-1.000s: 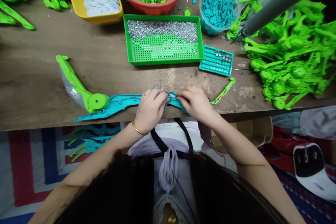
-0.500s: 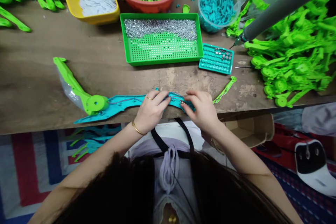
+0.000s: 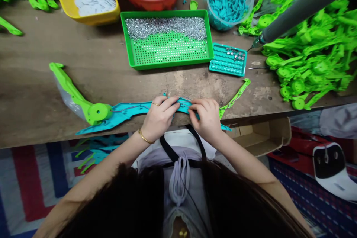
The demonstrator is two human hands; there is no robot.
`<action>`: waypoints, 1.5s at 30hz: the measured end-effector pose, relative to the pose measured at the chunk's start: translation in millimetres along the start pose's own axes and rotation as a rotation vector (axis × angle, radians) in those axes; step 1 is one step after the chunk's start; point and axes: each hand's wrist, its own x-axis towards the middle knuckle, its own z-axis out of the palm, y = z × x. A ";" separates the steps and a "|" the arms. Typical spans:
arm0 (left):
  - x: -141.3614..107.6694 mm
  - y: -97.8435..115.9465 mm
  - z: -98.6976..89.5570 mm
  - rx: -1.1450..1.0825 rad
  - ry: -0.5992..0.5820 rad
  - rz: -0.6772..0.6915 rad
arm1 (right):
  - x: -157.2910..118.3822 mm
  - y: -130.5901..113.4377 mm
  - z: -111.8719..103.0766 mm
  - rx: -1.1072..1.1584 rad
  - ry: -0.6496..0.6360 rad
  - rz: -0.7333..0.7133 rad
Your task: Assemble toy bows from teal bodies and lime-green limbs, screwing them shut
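Observation:
A long blue plastic bow-shaped shell (image 3: 131,109) lies along the table's front edge, with thin wires running in it. A green limb with a round hub (image 3: 99,112) joins its left end; a slimmer green limb (image 3: 235,96) extends from its right side. Around the middle of the shell, my left hand (image 3: 160,115) is closed, its fingertips on the inner face by the wires. My right hand (image 3: 206,115) is bent over the shell's right part, thumb and forefinger pinched together close to the wires. What lies between those fingertips is too small to make out.
Behind the shell stand a green basket of small screws (image 3: 167,63), a blue tray with small round metal pieces (image 3: 228,70), and yellow (image 3: 83,18), red (image 3: 150,3) and clear tubs (image 3: 230,16) of parts. A hanging screwdriver (image 3: 295,11) crosses a green heap (image 3: 315,70) at right.
My right hand has moved left along the shell, closer to my left hand, uncovering more of the shell's right end. My left hand stays on the middle. The view has shifted slightly.

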 end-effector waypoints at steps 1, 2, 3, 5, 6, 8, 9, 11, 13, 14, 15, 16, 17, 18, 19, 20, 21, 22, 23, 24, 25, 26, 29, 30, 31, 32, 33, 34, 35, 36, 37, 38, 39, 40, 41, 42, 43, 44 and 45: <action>-0.1 0.1 0.2 0.001 0.008 0.006 | 1.3 0.2 0.1 0.007 -0.005 0.006; -0.2 0.2 0.3 0.003 0.011 0.009 | 2.7 0.1 0.2 0.007 -0.012 0.007; -0.3 0.3 0.3 0.003 0.008 0.006 | 4.1 -0.2 0.3 -0.002 -0.019 0.006; -0.7 0.5 0.4 -0.005 -0.010 -0.009 | 6.4 -1.4 0.9 -0.032 -0.036 -0.015; -0.9 0.4 0.4 -0.012 -0.019 -0.017 | 7.2 -2.0 1.3 -0.043 -0.045 -0.029; -1.2 0.2 0.7 -0.025 -0.026 -0.025 | 8.3 -2.7 1.8 -0.044 -0.056 -0.048; -1.3 0.1 0.8 -0.028 -0.026 -0.025 | 8.7 -2.6 1.9 -0.035 -0.062 -0.055; -1.4 -0.2 1.1 -0.030 -0.024 -0.026 | 9.5 -2.3 1.5 -0.024 -0.075 -0.063; -1.3 -0.3 1.4 -0.031 -0.017 -0.021 | 10.4 -2.5 0.9 -0.044 -0.079 -0.068; -1.2 -0.2 1.4 -0.030 -0.011 -0.016 | 10.8 -3.1 0.7 -0.064 -0.076 -0.070; -1.1 -0.1 1.3 -0.027 -0.002 -0.010 | 11.4 -3.9 0.8 -0.085 -0.072 -0.071; -1.0 0.1 1.1 -0.021 0.009 -0.001 | 12.1 -4.9 1.0 -0.101 -0.068 -0.069; -0.8 0.2 0.9 -0.015 0.019 0.008 | 12.9 -6.0 1.4 -0.112 -0.066 -0.064; -0.7 0.2 0.7 -0.008 0.028 0.019 | 13.9 -7.0 2.1 -0.117 -0.069 -0.053; -0.7 0.1 0.4 -0.002 0.033 0.027 | 15.0 -7.8 2.8 -0.115 -0.074 -0.038; -0.8 -0.1 0.2 0.001 0.036 0.033 | 16.1 -8.3 3.6 -0.107 -0.081 -0.019; -0.9 -0.3 0.1 0.003 0.035 0.036 | 17.2 -8.6 4.4 -0.094 -0.089 0.004; -1.1 -0.6 0.1 0.003 0.033 0.038 | 18.2 -8.6 5.2 -0.078 -0.097 0.026; -1.2 -0.9 0.2 0.002 0.031 0.036 | 19.0 -8.4 5.9 -0.059 -0.103 0.041; -1.3 -1.0 0.3 0.003 0.029 0.034 | 19.6 -8.0 6.5 -0.040 -0.109 0.053; -1.4 -1.0 0.3 0.006 0.028 0.034 | 20.1 -7.6 7.1 -0.024 -0.113 0.062; -1.2 -0.8 0.3 0.014 0.026 0.035 | 20.4 -7.1 7.7 -0.008 -0.115 0.071; 0.3 1.0 -0.5 0.065 0.012 0.038 | 20.9 -5.7 9.2 0.030 -0.099 0.097; 1.1 1.9 -1.0 0.082 0.007 0.038 | 21.1 -5.3 9.5 0.039 -0.086 0.101; 2.0 2.9 -1.6 0.094 0.003 0.039 | 21.2 -5.0 9.6 0.046 -0.074 0.102; 3.0 3.8 -2.1 0.102 -0.001 0.044 | 21.5 -4.7 9.5 0.050 -0.068 0.101; 3.9 4.6 -2.7 0.110 -0.007 0.047 | 21.9 -4.4 9.1 0.050 -0.073 0.100; 4.8 5.3 -3.2 0.121 -0.012 0.050 | 22.5 -4.2 8.5 0.044 -0.088 0.102; 5.7 6.0 -3.7 0.135 -0.018 0.050 | 23.3 -4.1 7.7 0.034 -0.112 0.106; 6.4 6.5 -4.2 0.149 -0.027 0.047 | 24.3 -4.0 6.8 0.020 -0.141 0.110; 7.0 6.8 -4.7 0.161 -0.038 0.046 | 25.4 -4.2 6.0 0.002 -0.170 0.112; 7.4 7.1 -5.2 0.169 -0.047 0.046 | 26.6 -4.6 5.2 -0.017 -0.195 0.113; 7.8 7.4 -5.7 0.172 -0.053 0.048 | 27.8 -5.4 4.5 -0.039 -0.217 0.110; 7.9 7.6 -6.1 0.172 -0.058 0.051 | 28.9 -6.5 4.0 -0.064 -0.233 0.105; 8.1 7.9 -6.3 0.173 -0.061 0.051 | 29.7 -7.8 3.6 -0.096 -0.246 0.100; 8.1 8.2 -6.4 0.174 -0.063 0.049 | 30.2 -9.2 3.2 -0.131 -0.257 0.096; 8.2 8.5 -6.2 0.177 -0.065 0.047 | 30.4 -10.5 2.7 -0.167 -0.265 0.090; 8.5 8.7 -5.8 0.179 -0.065 0.046 | 30.2 -11.5 2.0 -0.197 -0.270 0.082; 8.9 8.7 -5.2 0.181 -0.065 0.047 | 29.8 -12.1 1.1 -0.217 -0.272 0.069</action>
